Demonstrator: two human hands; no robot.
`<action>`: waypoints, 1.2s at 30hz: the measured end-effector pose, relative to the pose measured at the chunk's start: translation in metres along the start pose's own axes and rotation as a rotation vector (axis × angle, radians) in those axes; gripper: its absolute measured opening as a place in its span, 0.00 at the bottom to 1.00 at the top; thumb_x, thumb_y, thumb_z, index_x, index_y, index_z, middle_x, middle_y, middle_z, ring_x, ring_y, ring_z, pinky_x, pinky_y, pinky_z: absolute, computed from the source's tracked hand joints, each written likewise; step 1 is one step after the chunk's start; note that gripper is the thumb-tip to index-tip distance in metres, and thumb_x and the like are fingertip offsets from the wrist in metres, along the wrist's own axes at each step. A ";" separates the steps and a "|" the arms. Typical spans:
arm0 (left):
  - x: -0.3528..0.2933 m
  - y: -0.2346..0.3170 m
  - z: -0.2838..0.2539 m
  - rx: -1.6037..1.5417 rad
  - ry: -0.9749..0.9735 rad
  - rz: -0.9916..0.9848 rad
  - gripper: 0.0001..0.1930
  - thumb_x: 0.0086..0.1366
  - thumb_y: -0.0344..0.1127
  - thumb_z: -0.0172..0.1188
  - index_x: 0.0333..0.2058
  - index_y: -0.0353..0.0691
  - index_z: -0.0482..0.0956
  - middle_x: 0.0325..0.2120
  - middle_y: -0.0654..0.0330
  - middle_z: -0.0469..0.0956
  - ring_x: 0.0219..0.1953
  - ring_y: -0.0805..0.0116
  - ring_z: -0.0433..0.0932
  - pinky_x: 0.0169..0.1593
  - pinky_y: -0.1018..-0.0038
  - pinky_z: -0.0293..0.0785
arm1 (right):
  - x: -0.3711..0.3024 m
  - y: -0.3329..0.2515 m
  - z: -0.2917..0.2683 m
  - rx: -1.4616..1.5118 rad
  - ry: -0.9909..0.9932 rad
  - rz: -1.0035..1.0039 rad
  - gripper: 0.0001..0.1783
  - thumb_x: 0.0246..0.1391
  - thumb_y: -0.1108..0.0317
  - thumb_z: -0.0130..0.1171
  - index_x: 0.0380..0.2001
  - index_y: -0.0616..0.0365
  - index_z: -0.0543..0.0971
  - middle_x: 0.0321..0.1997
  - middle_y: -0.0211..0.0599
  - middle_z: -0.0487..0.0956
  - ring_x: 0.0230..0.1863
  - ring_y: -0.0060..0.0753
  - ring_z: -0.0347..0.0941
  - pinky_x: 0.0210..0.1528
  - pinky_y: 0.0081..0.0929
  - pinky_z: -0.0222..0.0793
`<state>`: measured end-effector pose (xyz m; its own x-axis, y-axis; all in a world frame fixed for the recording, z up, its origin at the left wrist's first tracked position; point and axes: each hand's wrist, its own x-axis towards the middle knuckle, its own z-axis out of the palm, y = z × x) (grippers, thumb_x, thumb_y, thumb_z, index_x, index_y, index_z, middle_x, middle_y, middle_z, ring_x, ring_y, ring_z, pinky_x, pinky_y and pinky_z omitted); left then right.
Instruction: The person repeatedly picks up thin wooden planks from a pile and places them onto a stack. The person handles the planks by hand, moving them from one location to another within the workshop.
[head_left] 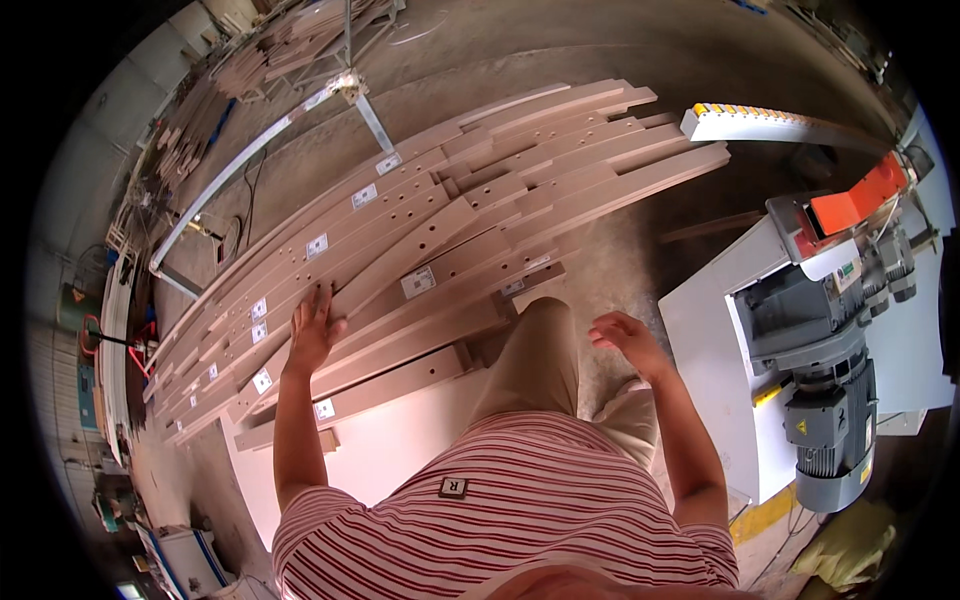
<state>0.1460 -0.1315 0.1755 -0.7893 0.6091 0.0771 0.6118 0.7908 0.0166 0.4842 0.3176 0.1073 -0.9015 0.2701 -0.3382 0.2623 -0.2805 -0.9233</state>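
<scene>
My left hand (314, 332) lies over a stack of long brown boards (400, 318), fingers stretched and a little apart, and seems to rest on the wood. It grips nothing that I can make out. Many boards have small round holes and white labels; one label (419, 282) is just right of that hand. One narrow board (405, 250) lies at a slant across the others. My right hand (630, 341) hangs in the air over the floor, right of my knee, with its fingers loosely bent, apart and holding nothing.
At the right stands a white machine with a grey motor (832, 410) and an orange guard (858, 195). A white rail with yellow rollers (760, 122) extends behind the boards. A metal frame (240, 155) stands at the far left. A pale panel (375, 415) lies beneath the nearest boards.
</scene>
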 end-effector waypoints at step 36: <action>0.091 -0.044 0.061 0.010 0.067 -0.273 0.36 0.68 0.63 0.31 0.67 0.47 0.49 0.69 0.58 0.44 0.71 0.61 0.41 0.70 0.59 0.35 | -0.045 0.194 -0.057 -0.287 0.374 0.120 0.13 0.58 0.61 0.53 0.37 0.60 0.76 0.32 0.40 0.81 0.33 0.32 0.79 0.36 0.31 0.73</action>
<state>0.0436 -0.1073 0.1207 -0.9195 0.3685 0.1367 0.3763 0.9258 0.0355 0.5949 0.3036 -0.0672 -0.6877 0.5784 -0.4388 0.4883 -0.0789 -0.8691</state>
